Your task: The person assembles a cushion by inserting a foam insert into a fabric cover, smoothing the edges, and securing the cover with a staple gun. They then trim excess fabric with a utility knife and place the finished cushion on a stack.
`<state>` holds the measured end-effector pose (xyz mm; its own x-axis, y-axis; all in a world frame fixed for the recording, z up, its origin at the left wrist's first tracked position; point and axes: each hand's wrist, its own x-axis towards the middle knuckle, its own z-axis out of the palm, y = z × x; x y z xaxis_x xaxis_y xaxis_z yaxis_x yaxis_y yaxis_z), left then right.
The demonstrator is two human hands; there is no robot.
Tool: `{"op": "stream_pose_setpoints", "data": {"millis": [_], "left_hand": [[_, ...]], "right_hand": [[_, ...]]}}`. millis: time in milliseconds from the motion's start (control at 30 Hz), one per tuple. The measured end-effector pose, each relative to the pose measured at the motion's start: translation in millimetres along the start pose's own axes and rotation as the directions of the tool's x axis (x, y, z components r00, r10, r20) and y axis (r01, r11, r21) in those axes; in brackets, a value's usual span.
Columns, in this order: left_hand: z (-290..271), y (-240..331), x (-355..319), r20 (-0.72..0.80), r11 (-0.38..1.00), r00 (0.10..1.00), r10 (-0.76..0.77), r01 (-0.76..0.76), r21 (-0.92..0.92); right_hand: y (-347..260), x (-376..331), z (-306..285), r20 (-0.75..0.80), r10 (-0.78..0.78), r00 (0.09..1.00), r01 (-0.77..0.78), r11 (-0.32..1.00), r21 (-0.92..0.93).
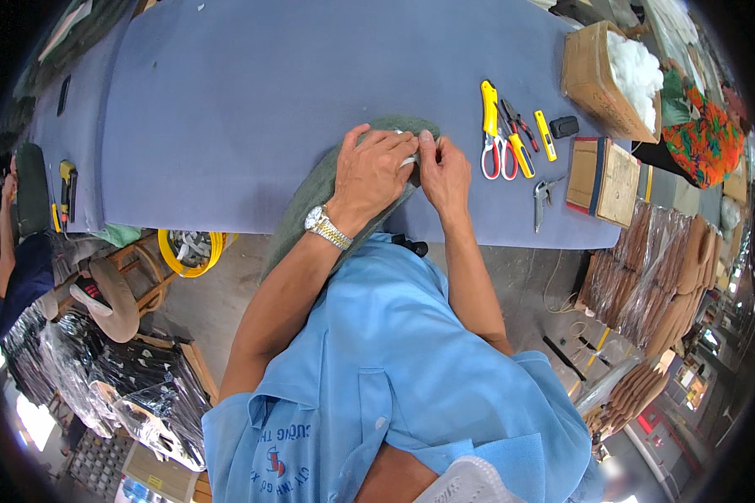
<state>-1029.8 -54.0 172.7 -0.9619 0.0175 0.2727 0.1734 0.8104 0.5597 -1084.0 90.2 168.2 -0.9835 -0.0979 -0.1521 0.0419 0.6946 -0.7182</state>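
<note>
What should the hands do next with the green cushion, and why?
Maybe the right hand should gently tuck in the white bit, because it shows between the two hands, and the left hand is resting on the cushion.

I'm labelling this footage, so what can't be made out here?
Head view: whatever the right hand pinches, if anything; its own fingers hide it.
Head view: the part of the green padded piece beneath the left hand; that hand covers it.
Head view: the time on the watch; too small.
</note>
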Motion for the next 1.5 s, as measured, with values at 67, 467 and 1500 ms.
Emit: {"op": "stream_pose_setpoints", "data": {"millis": [67,467,1500], "left_hand": [[1,3,-2,-0.034,1.0,0.999,-0.004,0.004,-0.004],[-49,41,-39,0.25,0.997,0.968,0.007,0.011,-0.072],[-50,-72,-87,0.631,0.706,0.714,-0.304,0.613,-0.354]], "right_hand": [[12,-1,6,-0.009,-0.051,0.999,0.052,0.995,0.088],[77,-8,30,-0.03,-0.119,0.992,0.118,0.858,0.499],[52,4,27,0.003,-0.132,0.991,0.105,0.804,0.586]]}}
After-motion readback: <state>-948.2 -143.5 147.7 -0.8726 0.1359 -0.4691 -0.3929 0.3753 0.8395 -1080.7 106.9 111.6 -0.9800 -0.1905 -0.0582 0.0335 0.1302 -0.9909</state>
